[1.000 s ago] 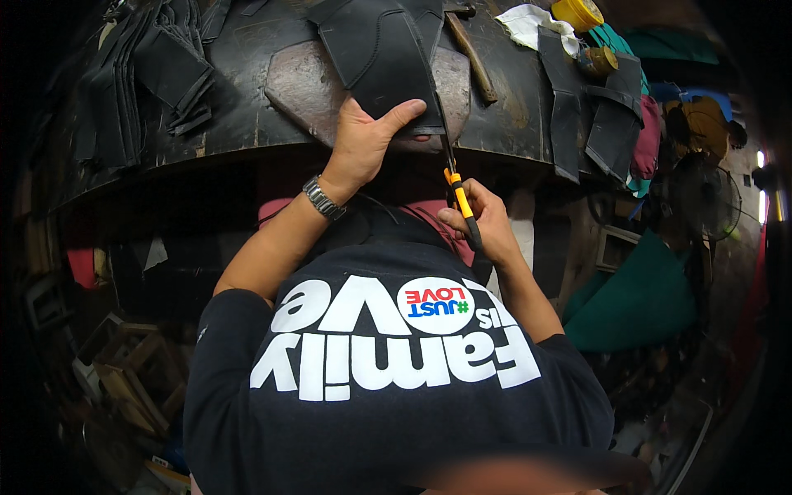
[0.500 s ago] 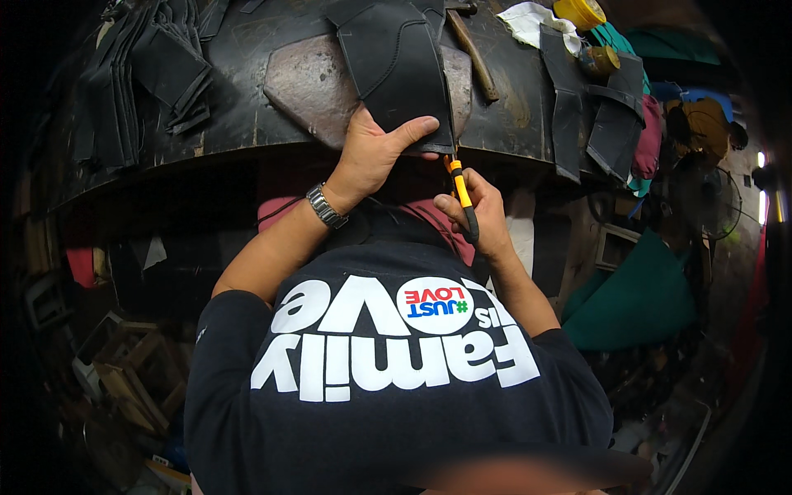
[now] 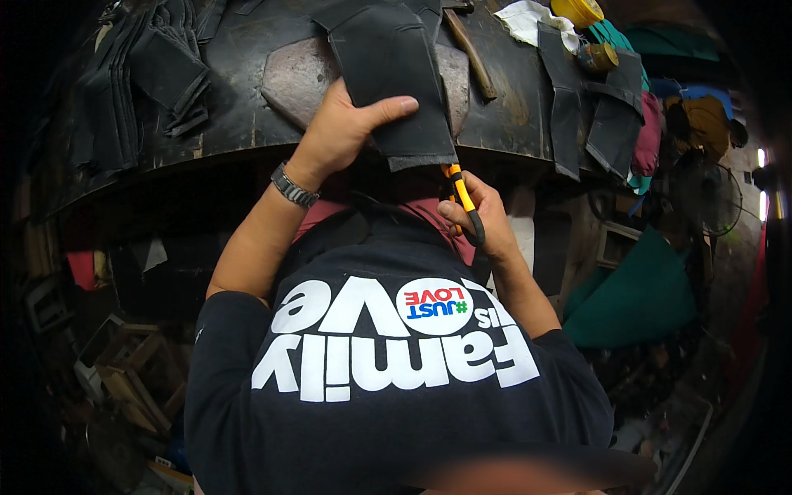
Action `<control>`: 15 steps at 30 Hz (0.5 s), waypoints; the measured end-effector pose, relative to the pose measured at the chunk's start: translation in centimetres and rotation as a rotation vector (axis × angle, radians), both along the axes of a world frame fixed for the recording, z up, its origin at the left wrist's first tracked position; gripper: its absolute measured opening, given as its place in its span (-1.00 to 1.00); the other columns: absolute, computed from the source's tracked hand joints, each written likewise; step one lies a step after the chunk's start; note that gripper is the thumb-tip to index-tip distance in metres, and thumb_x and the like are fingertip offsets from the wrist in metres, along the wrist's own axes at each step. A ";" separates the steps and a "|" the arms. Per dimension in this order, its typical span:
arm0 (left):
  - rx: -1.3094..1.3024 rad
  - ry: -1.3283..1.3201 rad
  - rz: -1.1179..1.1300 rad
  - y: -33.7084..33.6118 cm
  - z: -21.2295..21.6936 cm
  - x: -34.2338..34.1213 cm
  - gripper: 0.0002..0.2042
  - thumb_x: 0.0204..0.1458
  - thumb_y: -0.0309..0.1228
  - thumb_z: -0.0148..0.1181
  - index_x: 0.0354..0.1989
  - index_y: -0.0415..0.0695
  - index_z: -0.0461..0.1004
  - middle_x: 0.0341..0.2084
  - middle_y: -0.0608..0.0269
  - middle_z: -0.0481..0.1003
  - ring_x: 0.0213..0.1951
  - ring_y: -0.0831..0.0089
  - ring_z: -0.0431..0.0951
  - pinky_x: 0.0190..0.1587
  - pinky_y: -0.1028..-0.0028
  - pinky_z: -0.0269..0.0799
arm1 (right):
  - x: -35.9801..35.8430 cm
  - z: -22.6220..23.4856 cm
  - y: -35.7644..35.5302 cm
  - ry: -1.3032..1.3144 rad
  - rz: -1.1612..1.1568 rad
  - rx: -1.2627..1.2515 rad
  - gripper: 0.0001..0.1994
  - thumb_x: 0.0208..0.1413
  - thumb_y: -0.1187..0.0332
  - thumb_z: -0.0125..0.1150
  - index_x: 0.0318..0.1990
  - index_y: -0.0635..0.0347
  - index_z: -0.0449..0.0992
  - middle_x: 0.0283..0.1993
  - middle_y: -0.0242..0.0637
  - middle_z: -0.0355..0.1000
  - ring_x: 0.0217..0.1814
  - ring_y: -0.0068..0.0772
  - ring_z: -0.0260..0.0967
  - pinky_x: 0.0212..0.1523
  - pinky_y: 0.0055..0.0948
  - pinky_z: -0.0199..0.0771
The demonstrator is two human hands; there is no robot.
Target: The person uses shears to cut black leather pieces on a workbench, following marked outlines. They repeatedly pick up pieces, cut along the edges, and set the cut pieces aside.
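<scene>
A black leather-like panel (image 3: 388, 74) hangs over the near edge of the bench, its lower end showing a fuzzy grey border. My left hand (image 3: 351, 124) grips its left side, thumb on top and fingers hidden beneath. At the panel's lower right corner, my right hand (image 3: 487, 214) is closed round a hand tool with yellow-and-black handles (image 3: 464, 194). The tool's working end is hidden at the panel's edge, so I cannot tell its exact kind. Beneath the panel lies a brownish slab (image 3: 297, 82) with angled corners.
A hammer (image 3: 472, 58) lies right of the slab on the dark bench (image 3: 239, 115). Stacked black panels (image 3: 169, 66) lie at the left; more black pieces (image 3: 565, 115) hang at the right. Beyond them are a white cloth (image 3: 528, 23), a yellow container (image 3: 577, 12) and a fan (image 3: 718, 202).
The panel's curved stitched seam no longer shows; a plain face is up. Its lower end has come nearer to me. My left hand has shifted left and slightly up; the tool stays at the corner.
</scene>
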State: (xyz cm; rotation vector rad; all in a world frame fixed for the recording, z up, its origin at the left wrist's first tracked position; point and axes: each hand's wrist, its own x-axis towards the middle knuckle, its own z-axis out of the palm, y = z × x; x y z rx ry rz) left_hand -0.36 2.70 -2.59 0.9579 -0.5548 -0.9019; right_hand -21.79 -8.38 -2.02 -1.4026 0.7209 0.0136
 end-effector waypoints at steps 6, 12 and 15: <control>0.024 -0.329 0.122 0.3 -0.8 -1.3 -0.68 -0.02 -0.50 0.33 -0.10 -0.27 0.43 -0.24 0.24 0.54 -0.22 0.52 0.55 -0.15 0.52 0.52 | 0.4 -0.7 0.1 -0.080 0.002 -0.068 -0.62 -0.10 0.21 0.47 -0.34 0.18 0.35 -0.53 -0.50 0.27 -0.57 -0.76 0.18 -0.54 -0.71 0.19; 0.013 -0.221 0.065 0.4 -0.8 -1.3 -0.69 -0.02 -0.50 0.33 -0.10 -0.26 0.43 -0.24 0.25 0.54 -0.23 0.53 0.55 -0.15 0.53 0.51 | -0.1 -0.3 0.6 -0.052 -0.020 -0.097 -0.64 -0.10 0.27 0.48 -0.41 0.17 0.33 -0.55 -0.54 0.22 -0.54 -0.78 0.17 -0.54 -0.71 0.18; 0.028 -0.204 0.053 0.4 -0.9 -1.4 -0.69 -0.02 -0.50 0.33 -0.09 -0.26 0.43 -0.23 0.25 0.54 -0.22 0.53 0.55 -0.15 0.53 0.51 | -0.2 -0.2 0.5 -0.017 -0.016 -0.130 -0.63 -0.11 0.27 0.50 -0.46 0.15 0.30 -0.57 -0.54 0.22 -0.54 -0.78 0.17 -0.54 -0.73 0.19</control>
